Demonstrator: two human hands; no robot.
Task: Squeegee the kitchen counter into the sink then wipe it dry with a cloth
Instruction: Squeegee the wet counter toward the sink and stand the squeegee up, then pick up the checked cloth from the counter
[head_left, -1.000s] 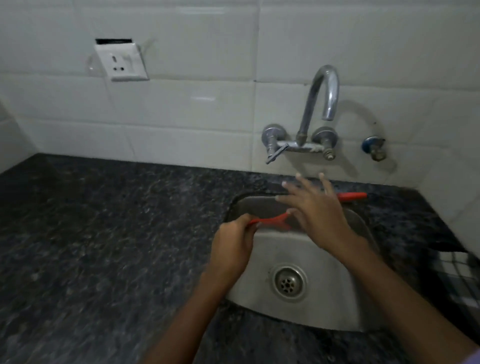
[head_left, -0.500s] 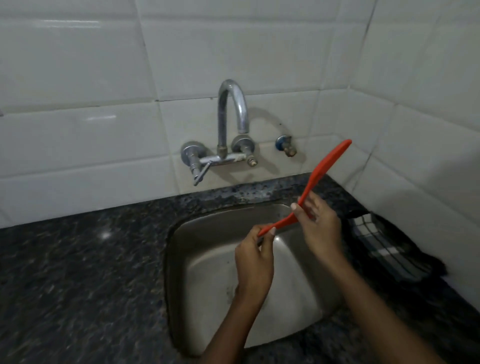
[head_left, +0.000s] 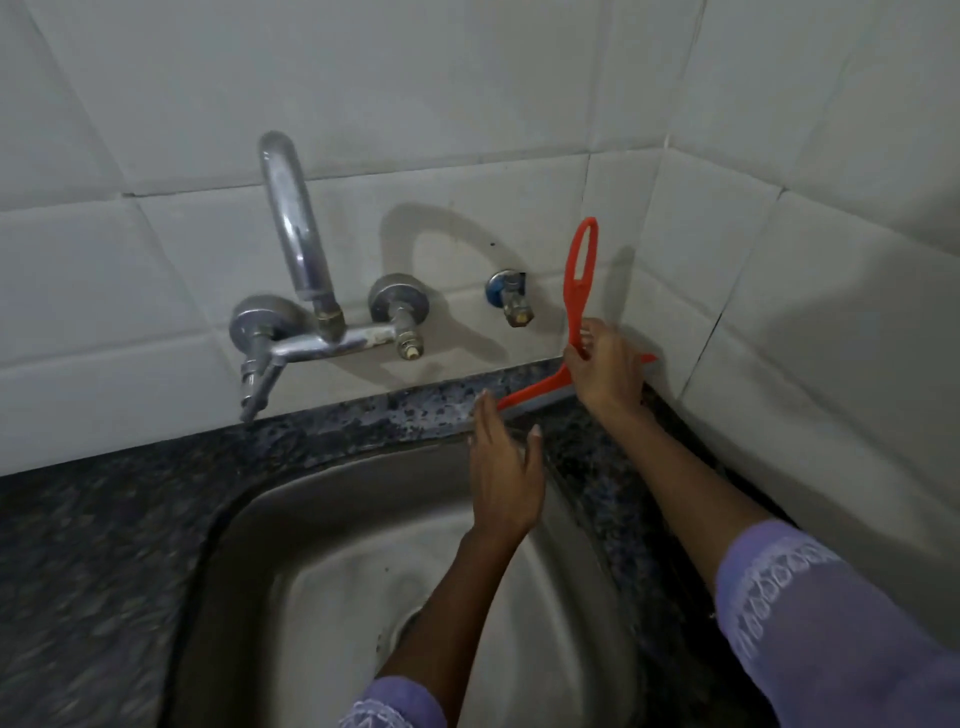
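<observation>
A red squeegee (head_left: 581, 270) stands with its handle upright and its blade (head_left: 535, 396) on the narrow strip of dark granite counter (head_left: 405, 410) behind the steel sink (head_left: 363, 545), close to the right wall corner. My right hand (head_left: 608, 369) grips the squeegee where the handle meets the blade. My left hand (head_left: 504, 467) hovers over the sink's back rim with fingers straight, its fingertips at the blade's left end. No cloth is in view.
A chrome wall tap (head_left: 301, 291) with a tall spout hangs over the sink's back left. A small blue-capped valve (head_left: 511, 296) sticks out of the tiles just left of the squeegee handle. White tiled walls meet in a corner at the right.
The squeegee went from over the sink, held by both hands, to the counter strip behind it. My left hand let go of the blade end and opened. The view shifted right.
</observation>
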